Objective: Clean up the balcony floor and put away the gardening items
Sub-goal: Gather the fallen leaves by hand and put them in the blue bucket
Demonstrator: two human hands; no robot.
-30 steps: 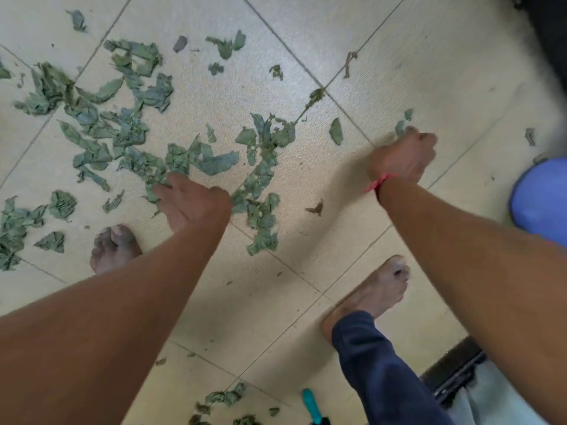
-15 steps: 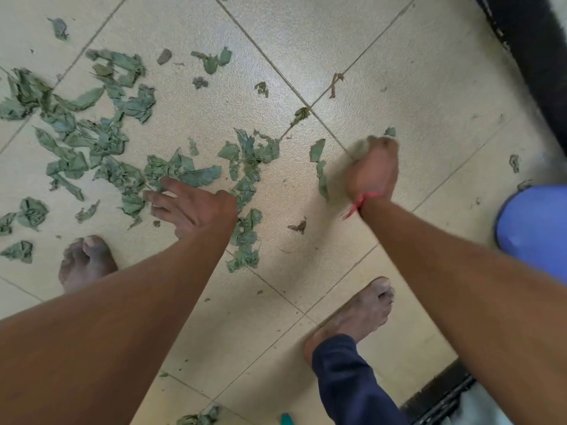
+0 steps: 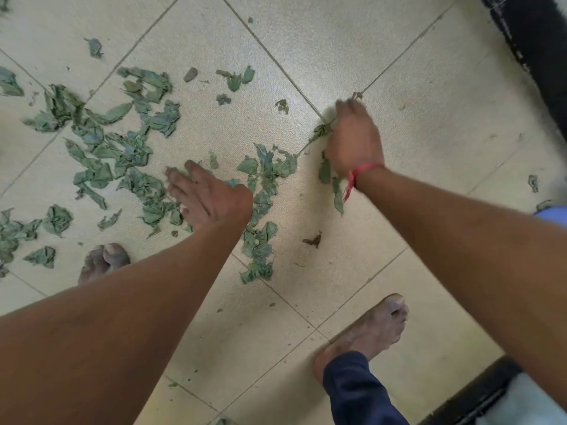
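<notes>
Looking down from the head camera, we take the middle strip of torn green leaves (image 3: pixel 260 216) as our mark — it runs on the pale tiled floor (image 3: pixel 337 41) from a wider clump at its far end down to a ragged tip at its near end. Our left hand (image 3: pixel 208 197) lies just left of that strip, palm down, fingers (image 3: pixel 176 179) straight and spread, resting flat on leaves; it grips nothing. Farther left of the strip the bigger scatter of leaves (image 3: pixel 107 148) covers the tiles, loose and crumpled, with small stray pieces beyond the strip's far end. Our right hand (image 3: pixel 352 139) is to the right of the strip's far end, back of the hand up, low over a tile joint, and it is smeared by motion — we cannot tell whether its fingers are curled on anything. A small leaf bunch (image 3: pixel 320 130) sits at its thumb side, and two more leaves (image 3: pixel 333 185) show beside the wrist, between it and the strip. A red thread (image 3: pixel 357 176) is tied round that wrist. A brown dry scrap (image 3: pixel 313 240) lies just right of the strip's lower half. Our bare left foot (image 3: pixel 102 262) stands left of the strip's near end, partly hidden by the forearm; our bare right foot (image 3: pixel 368 329) stands nearer to us and right of the strip, with a navy trouser leg (image 3: pixel 359 391) above it. Well right of the strip, at the frame's edge, a pale violet rounded thing (image 3: pixel 552 214) peeks in, and a dark band (image 3: pixel 534 50) runs along the far right corner
</notes>
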